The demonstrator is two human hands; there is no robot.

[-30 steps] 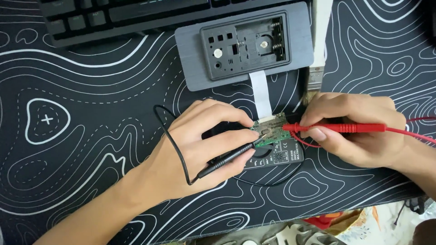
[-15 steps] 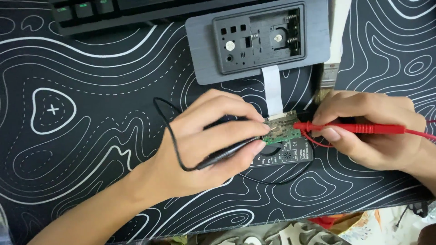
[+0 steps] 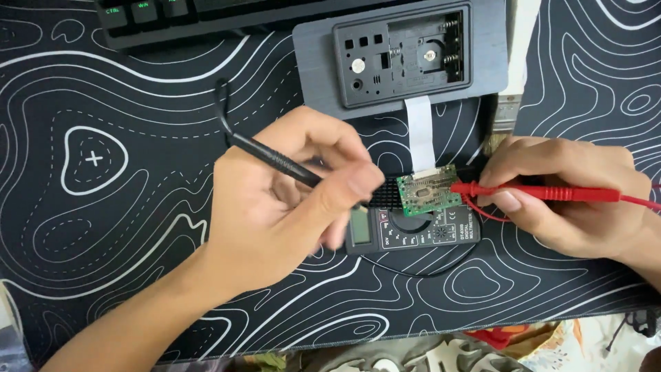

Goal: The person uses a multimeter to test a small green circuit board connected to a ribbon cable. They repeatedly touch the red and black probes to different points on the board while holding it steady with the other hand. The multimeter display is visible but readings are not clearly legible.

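A black desk mat (image 3: 103,227) with white contour lines lies under my hands, a keyboard (image 3: 206,17) at twelve o'clock. My left hand (image 3: 289,200) pinches the black probe (image 3: 275,160), its tip lifted toward four o'clock. My right hand (image 3: 571,196) grips the red probe (image 3: 544,193), its tip on the green circuit board (image 3: 428,191) above the multimeter (image 3: 413,231). A grey housing (image 3: 403,58) sits at one o'clock.

Left hand (image 3: 289,200) grips black probe (image 3: 275,160), tip hidden behind the fingers, near a green board (image 3: 428,191). Right hand (image 3: 571,200) holds red probe (image 3: 544,193), tip touching the board's right edge. Board lies over a multimeter (image 3: 413,231) on a black mat (image 3: 103,151). Grey case (image 3: 399,58) and keyboard (image 3: 172,17) lie above.
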